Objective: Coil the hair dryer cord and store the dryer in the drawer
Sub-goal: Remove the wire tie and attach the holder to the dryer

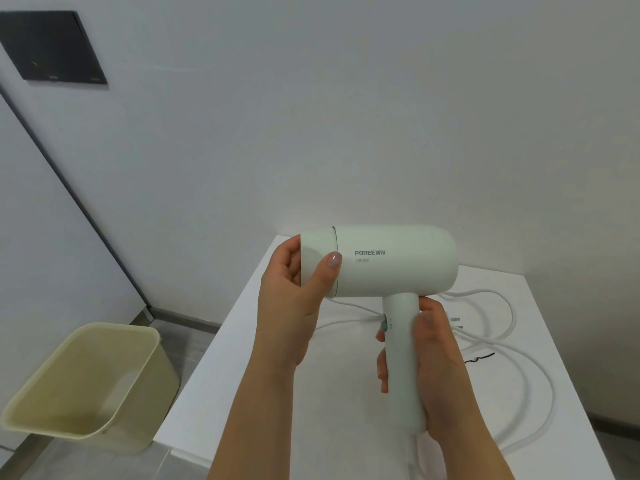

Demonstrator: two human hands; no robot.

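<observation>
I hold a pale green hair dryer (394, 261) above a white cabinet top (242, 358). My left hand (294, 299) grips its nozzle end, thumb across the front. My right hand (433, 362) wraps round the handle, fingers near the green switch. The white cord (540, 386) lies in loose loops on the top behind and right of my hands. Its plug (457, 323) shows just past my right hand. No drawer is in view.
A beige plastic bin (86, 386) stands on the floor to the left of the cabinet. A small black twist tie (479, 357) lies on the top beside the cord. A white wall rises close behind, with a dark panel (52, 46) at upper left.
</observation>
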